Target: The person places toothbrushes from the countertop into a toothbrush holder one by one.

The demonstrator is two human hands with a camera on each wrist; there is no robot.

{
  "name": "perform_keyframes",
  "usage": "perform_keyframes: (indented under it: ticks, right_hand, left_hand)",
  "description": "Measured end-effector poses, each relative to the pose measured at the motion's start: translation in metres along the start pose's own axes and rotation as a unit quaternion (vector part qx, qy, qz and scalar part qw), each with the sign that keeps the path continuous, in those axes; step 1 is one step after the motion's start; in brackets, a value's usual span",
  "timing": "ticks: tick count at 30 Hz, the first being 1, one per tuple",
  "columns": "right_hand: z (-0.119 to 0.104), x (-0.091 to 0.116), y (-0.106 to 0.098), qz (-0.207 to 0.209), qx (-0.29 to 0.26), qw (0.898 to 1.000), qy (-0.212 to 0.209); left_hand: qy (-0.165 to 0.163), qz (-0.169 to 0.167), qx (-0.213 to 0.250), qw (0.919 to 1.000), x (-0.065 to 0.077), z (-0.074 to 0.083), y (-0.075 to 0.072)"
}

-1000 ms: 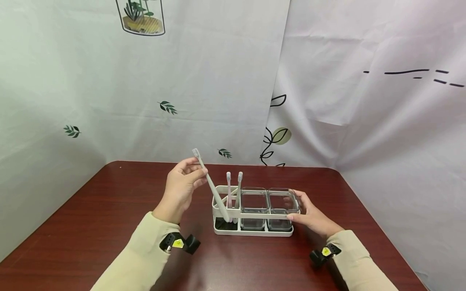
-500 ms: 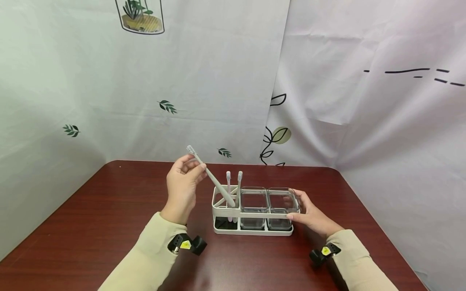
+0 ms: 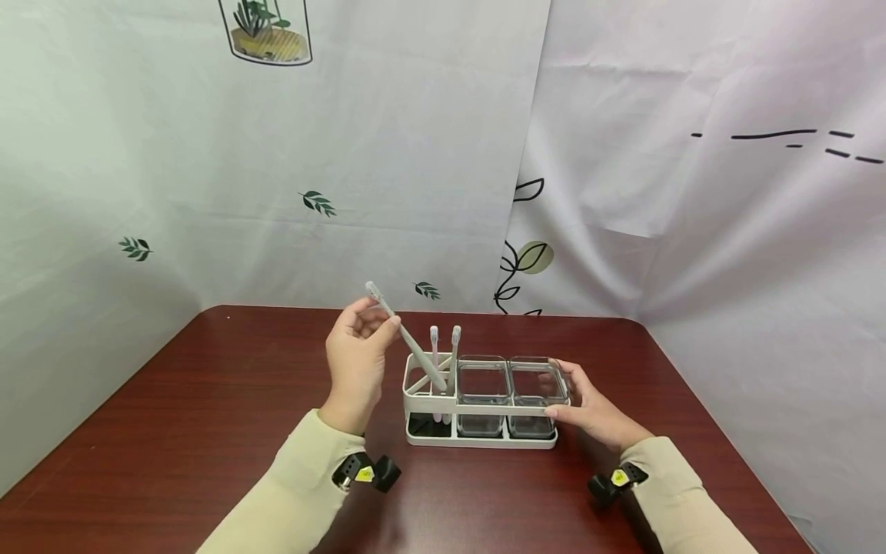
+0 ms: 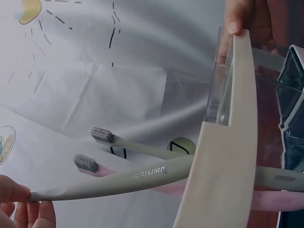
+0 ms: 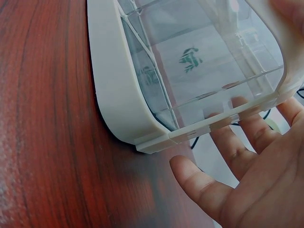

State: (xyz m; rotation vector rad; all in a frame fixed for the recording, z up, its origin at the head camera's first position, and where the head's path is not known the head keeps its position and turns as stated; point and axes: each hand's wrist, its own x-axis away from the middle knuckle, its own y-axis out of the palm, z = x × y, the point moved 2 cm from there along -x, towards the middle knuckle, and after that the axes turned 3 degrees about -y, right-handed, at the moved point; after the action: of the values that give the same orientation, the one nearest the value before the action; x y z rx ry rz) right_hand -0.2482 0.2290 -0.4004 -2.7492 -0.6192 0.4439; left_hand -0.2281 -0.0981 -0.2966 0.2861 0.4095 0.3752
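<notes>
My left hand [image 3: 356, 362] pinches a grey-green toothbrush [image 3: 418, 350] near its bristle head, thumb against fingers. The brush slants down to the right, its handle end at the top of the white rack's [image 3: 498, 411] left section. In the left wrist view, the lettered handle [image 4: 118, 184] reaches the rack's rim. Two brushes stand in that section, bristles up: a pink toothbrush [image 3: 434, 354] and another grey-green toothbrush [image 3: 454, 358]. At the rack's right end, my right hand [image 3: 598, 412] holds on, thumb at the front rail and fingers along the side.
Two clear square cups [image 3: 482, 382] sit side by side in the rack's middle and right sections. The rack stands on a dark red wooden table [image 3: 208, 431]. A white printed cloth [image 3: 415, 154] hangs behind the table.
The held toothbrush's handle end has lifted from in front of the rack to the top of its left section. My left hand has shifted right. My right hand stays on the rack.
</notes>
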Motion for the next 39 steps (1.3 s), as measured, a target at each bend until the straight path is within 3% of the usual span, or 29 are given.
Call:
perform_keyframes:
  ticks: [18,29,39]
  right_hand:
    - [0.001,0.001,-0.001,0.003,0.014,1.0,0.008]
    - [0.0,0.0,0.0,-0.001,-0.016,1.0,0.013]
    - [0.0,0.0,-0.001,0.001,-0.006,1.0,0.012]
  left_hand:
    - [0.039,-0.035,-0.114,0.9921,0.019,-0.019,0.006]
    - [0.039,-0.069,-0.155,0.9848,0.031,-0.03,0.005]
    - [0.047,-0.095,-0.16,0.9815,0.034,-0.039,0.005]
